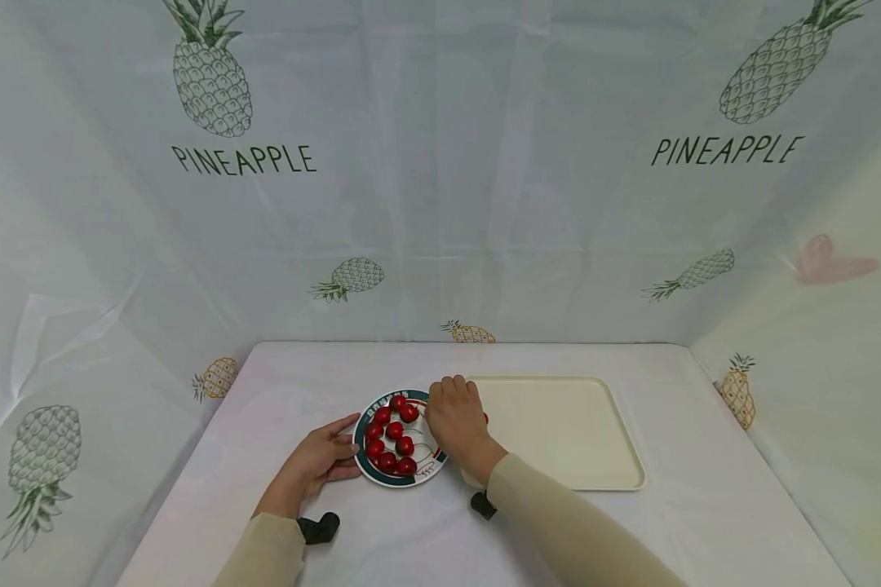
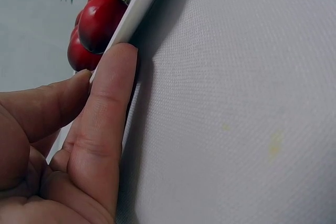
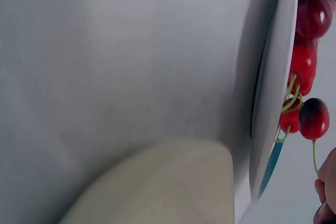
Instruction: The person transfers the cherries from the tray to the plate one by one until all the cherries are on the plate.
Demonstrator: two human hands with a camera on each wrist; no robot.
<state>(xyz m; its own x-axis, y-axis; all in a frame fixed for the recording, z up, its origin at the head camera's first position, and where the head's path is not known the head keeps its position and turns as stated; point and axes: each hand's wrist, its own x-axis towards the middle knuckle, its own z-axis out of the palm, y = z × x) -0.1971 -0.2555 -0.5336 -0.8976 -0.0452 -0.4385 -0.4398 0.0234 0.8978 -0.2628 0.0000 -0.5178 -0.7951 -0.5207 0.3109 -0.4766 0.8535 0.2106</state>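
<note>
Now the left hand [image 1: 321, 461] rests on the white surface [image 1: 631, 522] at the left side of a round plate [image 1: 363, 466] with a dark green rim; in the left wrist view its straight fingers [image 2: 107, 108] press against the plate's edge [image 2: 142, 3], and they are not curled around it. On the plate lie several red cherries [image 1: 394, 430], close together, some of them touching. The right hand [image 1: 457, 416] is over the right side of the plate, fingers bent downward. In the right wrist view one cherry [image 3: 314, 118] hangs by its thin stem just beside the plate's rim [image 3: 270, 103], and the fingertips [image 3: 325, 192] at the frame's corner seem to pinch this stem, though only a small part of them is visible. Just beside the plate, on the right, lies a cream tray [image 1: 565, 432], flat on the surface. Behind the surface hangs a pale cloth [image 1: 440, 204] with pineapple drawings.
</note>
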